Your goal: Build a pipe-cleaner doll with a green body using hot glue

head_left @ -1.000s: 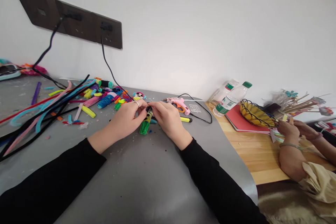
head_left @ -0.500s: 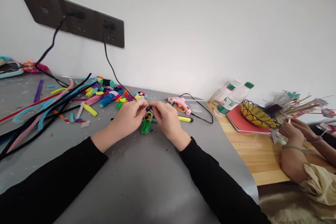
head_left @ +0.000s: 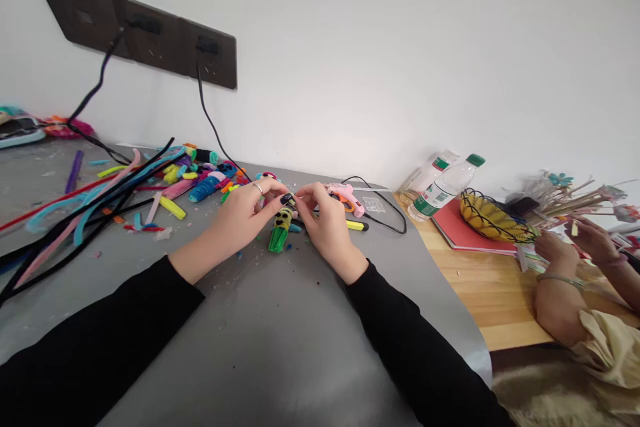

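A small fuzzy pipe-cleaner figure (head_left: 280, 236) has a bright green lower part, a yellow middle with dark spots and a black top. My left hand (head_left: 245, 217) is closed, thumb and fingers pinching the figure near its black top. From the other side, my right hand (head_left: 326, 227) pinches at the same top, its fingertips meeting the left thumb. The figure's green end points down toward the table. Just behind my right hand lie a pink hot glue gun (head_left: 354, 201) and a yellow cutter knife (head_left: 357, 225), both partly covered.
Long pipe cleaners (head_left: 103, 203) spread over the grey tabletop (head_left: 260, 347) at left, near several colourful fuzzy pieces (head_left: 203, 188). Plastic bottles (head_left: 434, 195) and a yellow basket (head_left: 493, 217) stand at right. Another person's hands (head_left: 593, 240) work there. Cords run from a wall socket (head_left: 150, 33).
My hands have shifted slightly apart and tilted, so more of the figure's spotted middle and black top shows. The other person's far hand has lifted a small pale piece.
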A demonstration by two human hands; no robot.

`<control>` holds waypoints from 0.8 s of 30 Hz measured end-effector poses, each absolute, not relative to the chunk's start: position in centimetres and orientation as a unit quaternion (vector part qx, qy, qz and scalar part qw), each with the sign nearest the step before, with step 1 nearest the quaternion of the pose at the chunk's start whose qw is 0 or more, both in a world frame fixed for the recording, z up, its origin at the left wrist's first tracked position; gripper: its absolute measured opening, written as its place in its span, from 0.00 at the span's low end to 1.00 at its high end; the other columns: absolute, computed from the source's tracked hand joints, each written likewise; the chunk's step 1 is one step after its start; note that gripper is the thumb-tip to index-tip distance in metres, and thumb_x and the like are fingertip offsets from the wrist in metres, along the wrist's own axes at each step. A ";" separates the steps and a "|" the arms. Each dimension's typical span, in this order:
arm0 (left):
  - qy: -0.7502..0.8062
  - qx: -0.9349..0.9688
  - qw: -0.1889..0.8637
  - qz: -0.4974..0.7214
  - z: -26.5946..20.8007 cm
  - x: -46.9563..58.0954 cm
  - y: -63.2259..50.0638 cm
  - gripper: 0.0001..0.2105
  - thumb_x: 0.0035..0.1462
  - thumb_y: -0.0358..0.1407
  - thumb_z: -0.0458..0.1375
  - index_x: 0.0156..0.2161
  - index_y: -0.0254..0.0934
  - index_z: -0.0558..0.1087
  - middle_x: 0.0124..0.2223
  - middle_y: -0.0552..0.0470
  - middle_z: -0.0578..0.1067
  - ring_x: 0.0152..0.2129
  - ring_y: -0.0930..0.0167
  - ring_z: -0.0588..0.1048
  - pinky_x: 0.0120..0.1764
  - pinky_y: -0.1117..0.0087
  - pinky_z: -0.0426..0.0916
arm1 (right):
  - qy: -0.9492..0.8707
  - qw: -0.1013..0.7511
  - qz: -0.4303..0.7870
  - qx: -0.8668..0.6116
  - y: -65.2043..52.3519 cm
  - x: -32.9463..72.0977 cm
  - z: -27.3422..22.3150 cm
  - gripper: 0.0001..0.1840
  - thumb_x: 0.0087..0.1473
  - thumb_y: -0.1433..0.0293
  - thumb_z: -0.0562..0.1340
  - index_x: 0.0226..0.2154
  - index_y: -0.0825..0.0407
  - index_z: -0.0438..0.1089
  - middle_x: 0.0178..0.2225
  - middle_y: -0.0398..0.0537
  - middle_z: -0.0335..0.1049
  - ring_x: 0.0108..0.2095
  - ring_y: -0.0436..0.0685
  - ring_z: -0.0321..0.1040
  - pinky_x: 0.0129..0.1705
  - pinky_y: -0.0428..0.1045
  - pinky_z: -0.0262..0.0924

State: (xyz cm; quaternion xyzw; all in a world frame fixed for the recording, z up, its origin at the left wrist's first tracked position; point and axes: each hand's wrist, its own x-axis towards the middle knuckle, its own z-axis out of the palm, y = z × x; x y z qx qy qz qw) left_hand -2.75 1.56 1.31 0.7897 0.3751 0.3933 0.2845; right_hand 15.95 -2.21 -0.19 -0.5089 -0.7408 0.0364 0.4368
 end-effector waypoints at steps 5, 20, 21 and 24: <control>0.368 0.781 0.302 0.405 1.4 -2.8 1.6 0.17 0.62 0.48 0.54 0.44 0.37 0.76 0.41 0.44 0.82 0.37 0.61 0.79 0.31 0.67 0.70 | -0.742 0.432 0.065 -0.508 -2.2 15.9 -0.1 0.08 0.68 0.65 0.56 0.37 0.48 0.67 0.30 0.43 0.73 0.29 0.52 0.68 0.36 0.46 0.61; 0.395 0.766 0.318 0.393 1.3 -3.3 2.3 0.13 0.57 0.46 0.57 0.35 0.39 0.78 0.33 0.46 0.81 0.26 0.63 0.77 0.27 0.66 0.68 | -0.782 0.422 0.100 -0.447 -2.5 16.2 0.1 0.08 0.66 0.70 0.56 0.42 0.51 0.71 0.35 0.48 0.78 0.35 0.55 0.74 0.39 0.49 0.65; 0.396 0.766 0.319 0.393 1.3 -3.3 2.2 0.13 0.57 0.45 0.57 0.35 0.39 0.78 0.32 0.47 0.81 0.25 0.64 0.76 0.27 0.66 0.67 | -0.781 0.423 0.102 -0.447 -2.5 16.2 0.1 0.08 0.66 0.70 0.56 0.42 0.50 0.71 0.35 0.47 0.78 0.35 0.55 0.74 0.39 0.49 0.65; 0.392 0.764 0.324 0.396 1.3 -3.2 2.2 0.12 0.57 0.44 0.57 0.34 0.39 0.77 0.32 0.48 0.81 0.22 0.66 0.74 0.27 0.67 0.67 | -0.773 0.428 0.112 -0.455 -2.4 16.1 -0.1 0.07 0.65 0.70 0.58 0.42 0.50 0.72 0.34 0.46 0.77 0.34 0.54 0.73 0.38 0.49 0.66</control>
